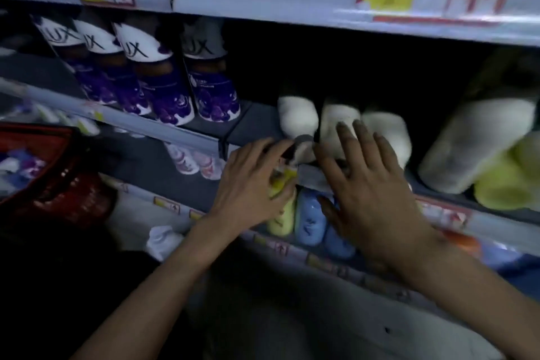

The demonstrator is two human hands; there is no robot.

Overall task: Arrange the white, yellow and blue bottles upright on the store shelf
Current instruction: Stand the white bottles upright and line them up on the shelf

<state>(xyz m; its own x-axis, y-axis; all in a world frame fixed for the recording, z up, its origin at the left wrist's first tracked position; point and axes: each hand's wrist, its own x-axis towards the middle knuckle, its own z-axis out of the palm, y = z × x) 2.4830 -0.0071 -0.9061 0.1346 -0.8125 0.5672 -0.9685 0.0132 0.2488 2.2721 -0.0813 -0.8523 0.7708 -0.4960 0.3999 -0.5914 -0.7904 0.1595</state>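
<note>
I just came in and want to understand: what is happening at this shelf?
A person is stocking a grey store shelf. The left hand grips a yellow plastic bottle with a dark cap at its front edge. The right hand is open, fingers spread, in front of the white plastic bottles on it; whether it touches them is unclear. Light blue plastic bottles stand one level lower. A red plastic basket sits at the left.

Three white plastic bottles (298, 118) line the grey shelf (260, 123); below, a yellow plastic bottle (280, 218) stands just beside two blue plastic bottles (309, 221).
</note>
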